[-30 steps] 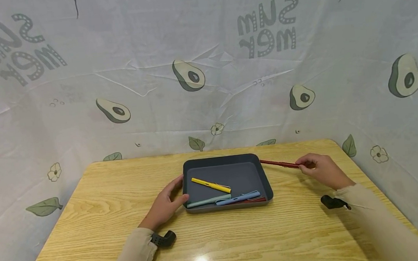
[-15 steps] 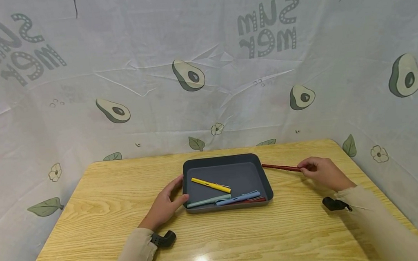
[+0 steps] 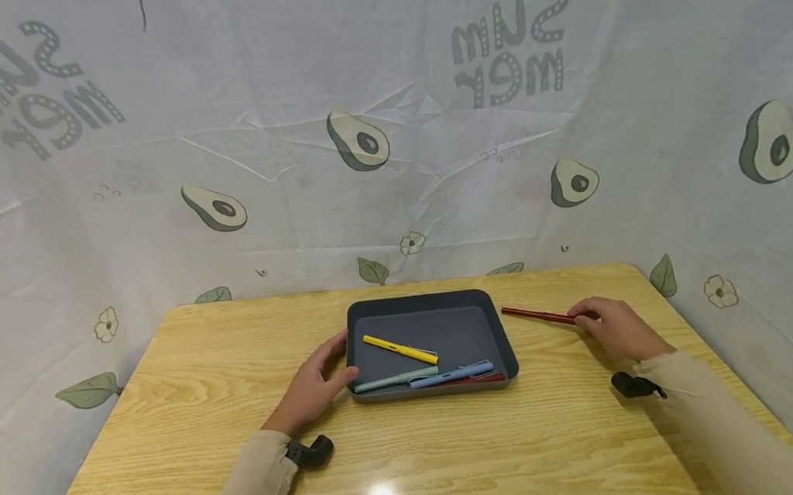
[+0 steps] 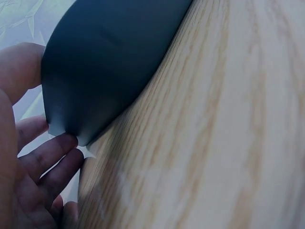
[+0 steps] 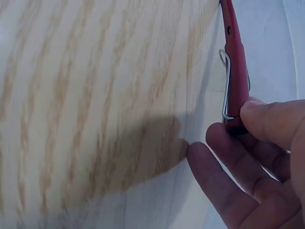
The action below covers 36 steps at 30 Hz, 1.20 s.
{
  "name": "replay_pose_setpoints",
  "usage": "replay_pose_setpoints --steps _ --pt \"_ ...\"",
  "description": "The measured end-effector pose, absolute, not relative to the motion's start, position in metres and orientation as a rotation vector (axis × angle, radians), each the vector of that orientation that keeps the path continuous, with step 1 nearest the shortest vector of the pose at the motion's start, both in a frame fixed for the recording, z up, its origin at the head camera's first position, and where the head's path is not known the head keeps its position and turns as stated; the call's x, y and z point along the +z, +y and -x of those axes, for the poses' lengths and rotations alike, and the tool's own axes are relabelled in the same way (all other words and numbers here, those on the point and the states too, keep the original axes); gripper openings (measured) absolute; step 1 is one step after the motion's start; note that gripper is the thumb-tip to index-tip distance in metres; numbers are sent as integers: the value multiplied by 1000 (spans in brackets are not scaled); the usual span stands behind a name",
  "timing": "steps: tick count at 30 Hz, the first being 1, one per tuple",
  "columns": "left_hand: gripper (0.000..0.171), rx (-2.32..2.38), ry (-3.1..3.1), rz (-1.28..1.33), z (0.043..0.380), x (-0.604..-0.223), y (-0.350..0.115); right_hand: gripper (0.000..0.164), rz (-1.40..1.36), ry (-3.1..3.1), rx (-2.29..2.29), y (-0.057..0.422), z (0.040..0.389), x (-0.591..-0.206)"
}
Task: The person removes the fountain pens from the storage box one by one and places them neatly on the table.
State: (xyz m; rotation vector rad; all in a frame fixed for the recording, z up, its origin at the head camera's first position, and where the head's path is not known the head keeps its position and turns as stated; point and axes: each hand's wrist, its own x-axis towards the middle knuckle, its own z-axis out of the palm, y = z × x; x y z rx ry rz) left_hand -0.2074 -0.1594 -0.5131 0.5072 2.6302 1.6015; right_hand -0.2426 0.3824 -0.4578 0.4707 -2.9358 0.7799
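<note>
My right hand (image 3: 616,330) pinches a red pen (image 3: 538,315) at its clip end, between thumb and fingertips, to the right of the grey tray (image 3: 509,347). The right wrist view shows the wire clip on the red pen (image 5: 237,71); its far end points toward the tray. My left hand (image 3: 312,385) holds the tray's left side, thumb over the rim and fingers at the outer wall. In the tray lie a yellow pen (image 3: 401,350), a green pen (image 3: 396,379), a blue pen (image 3: 452,375) and another red pen (image 3: 494,377), partly hidden behind the blue one.
Everything stands on a light wooden table (image 3: 412,448) with rounded back corners. A white curtain (image 3: 277,156) printed with avocados and leaves hangs behind the table and along its sides.
The red pen in my right hand has shifted slightly right, so its far end now stands apart from the tray's rim. My left hand and the tray stay put.
</note>
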Motion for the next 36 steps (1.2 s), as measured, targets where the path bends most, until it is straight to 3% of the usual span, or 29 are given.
replay_pose_setpoints --steps 19,36 --pt "72 1609 2638 -534 209 -517 -161 10 -521 -2934 628 378 247 -466" --pt "72 1611 2623 -533 206 -512 -160 21 -420 -2993 805 381 246 -463"
